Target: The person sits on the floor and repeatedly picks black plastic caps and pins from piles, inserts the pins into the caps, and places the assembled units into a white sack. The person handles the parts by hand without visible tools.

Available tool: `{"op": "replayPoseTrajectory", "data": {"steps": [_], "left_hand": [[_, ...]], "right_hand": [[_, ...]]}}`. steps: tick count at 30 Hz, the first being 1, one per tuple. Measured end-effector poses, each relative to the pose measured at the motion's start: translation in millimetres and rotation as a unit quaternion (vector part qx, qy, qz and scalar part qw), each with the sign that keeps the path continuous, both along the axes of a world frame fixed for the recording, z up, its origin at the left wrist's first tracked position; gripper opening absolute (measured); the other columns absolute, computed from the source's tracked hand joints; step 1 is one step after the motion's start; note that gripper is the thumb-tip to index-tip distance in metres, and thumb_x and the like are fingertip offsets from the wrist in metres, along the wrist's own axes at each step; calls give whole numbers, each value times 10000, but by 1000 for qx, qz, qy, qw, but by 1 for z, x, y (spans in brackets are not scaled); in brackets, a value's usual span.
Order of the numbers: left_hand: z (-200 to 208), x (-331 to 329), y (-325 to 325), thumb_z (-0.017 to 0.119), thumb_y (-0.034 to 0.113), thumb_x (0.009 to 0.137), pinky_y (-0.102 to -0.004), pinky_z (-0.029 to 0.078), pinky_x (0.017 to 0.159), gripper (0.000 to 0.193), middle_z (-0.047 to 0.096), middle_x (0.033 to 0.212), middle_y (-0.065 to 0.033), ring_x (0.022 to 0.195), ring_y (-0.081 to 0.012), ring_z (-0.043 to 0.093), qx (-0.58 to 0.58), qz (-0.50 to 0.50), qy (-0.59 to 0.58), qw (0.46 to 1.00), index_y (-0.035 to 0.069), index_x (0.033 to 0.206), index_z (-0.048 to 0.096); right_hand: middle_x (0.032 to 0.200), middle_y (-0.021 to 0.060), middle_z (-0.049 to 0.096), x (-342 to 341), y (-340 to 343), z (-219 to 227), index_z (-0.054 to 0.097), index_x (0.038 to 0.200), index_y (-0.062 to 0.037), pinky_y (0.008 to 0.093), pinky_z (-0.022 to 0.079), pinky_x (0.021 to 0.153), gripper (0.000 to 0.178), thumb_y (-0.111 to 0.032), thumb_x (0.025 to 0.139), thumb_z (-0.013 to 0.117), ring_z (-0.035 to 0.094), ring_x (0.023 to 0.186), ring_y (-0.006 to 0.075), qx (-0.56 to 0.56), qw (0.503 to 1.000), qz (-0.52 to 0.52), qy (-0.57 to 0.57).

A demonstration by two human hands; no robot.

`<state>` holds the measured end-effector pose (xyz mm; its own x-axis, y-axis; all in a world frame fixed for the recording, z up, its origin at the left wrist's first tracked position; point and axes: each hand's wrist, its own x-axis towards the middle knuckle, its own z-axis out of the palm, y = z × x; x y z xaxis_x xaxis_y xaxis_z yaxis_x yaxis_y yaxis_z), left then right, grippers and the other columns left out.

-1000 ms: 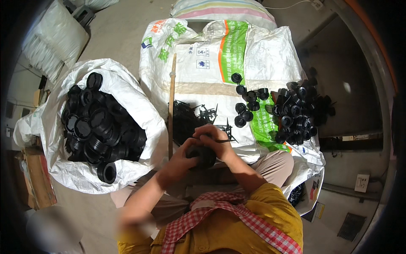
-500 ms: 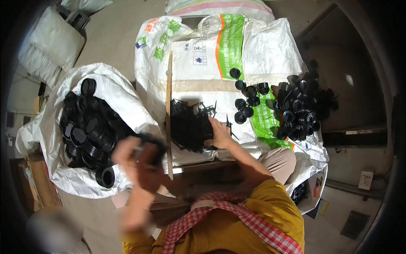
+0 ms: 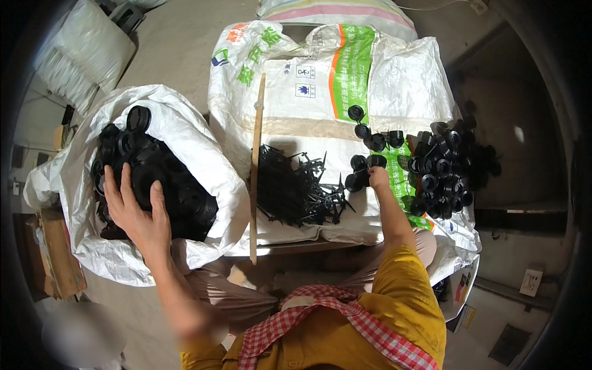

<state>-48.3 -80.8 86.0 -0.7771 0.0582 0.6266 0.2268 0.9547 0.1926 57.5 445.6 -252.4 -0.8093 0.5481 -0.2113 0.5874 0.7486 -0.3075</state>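
My left hand (image 3: 140,216) lies with fingers spread over the ridged, round black caps (image 3: 145,154) heaped in an open white sack (image 3: 209,166). No cap is gripped in it. Out to the right, my right hand (image 3: 380,179) pinches a small black flip-lid cap (image 3: 377,161). That cap belongs to a loose cluster of similar small caps (image 3: 362,131) on the white woven sheet (image 3: 296,80). Between my hands lies a pile of thin black plastic pins (image 3: 290,191), touched by neither hand. A thin wooden strip (image 3: 257,135) runs along the pile's left side.
A larger heap of small black caps (image 3: 444,166) sits at the sheet's right edge. Stuffed white sacks (image 3: 92,55) stand at the far left, and another striped sack (image 3: 339,15) lies beyond the sheet. Cardboard (image 3: 61,253) leans left of the open sack.
My left hand has let go of a blurred dark object and moved left over the sack. My right hand has left the pin pile for the small caps at right. The view has shifted slightly.
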Motion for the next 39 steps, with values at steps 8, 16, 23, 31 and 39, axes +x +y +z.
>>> {"op": "replayPoseTrajectory", "data": {"steps": [8, 16, 23, 31, 39], "left_hand": [[-3, 56, 48, 607, 70, 814, -530, 365, 940, 321, 549, 1206, -186, 1111, -375, 513, 106, -298, 114, 942, 45, 1134, 600], [-70, 97, 127, 721, 93, 767, -384, 457, 894, 609, 592, 1145, -125, 975, -240, 589, 312, -351, -387, 794, 78, 1316, 458], [-89, 90, 96, 658, 48, 816, -268, 481, 773, 377, 606, 1002, -37, 914, -109, 561, 409, -421, -612, 529, 48, 1176, 545], [-72, 98, 94, 658, 84, 700, -343, 490, 794, 377, 624, 938, -85, 940, -202, 596, -4, -544, -281, 790, 47, 1066, 580], [-43, 98, 84, 652, 86, 719, -400, 533, 793, 322, 634, 1061, -92, 961, -259, 631, 90, -698, 12, 710, 55, 1034, 590]], "right_hand": [[763, 29, 625, 38, -69, 94, 642, 1000, 55, 222, 460, 607, 168, -19, 928, 510, 551, 667, 68, -171, 956, -66, 231], [936, 102, 680, 82, -234, 268, 630, 1091, 40, 257, 516, 763, 199, -36, 924, 552, 624, 830, 139, -619, 730, -45, 287], [1196, 73, 594, 76, -223, 293, 577, 1191, -48, 351, 415, 914, 475, -15, 737, 712, 542, 1113, 228, -264, 861, 324, 290], [931, 126, 671, 79, -241, 285, 654, 906, -33, 328, 406, 874, 135, -92, 790, 618, 603, 895, 241, -146, 907, 392, 42], [837, 164, 658, 94, -227, 279, 650, 885, 49, 344, 473, 765, 293, -202, 935, 505, 619, 809, 259, -865, 449, 115, -190]]}}
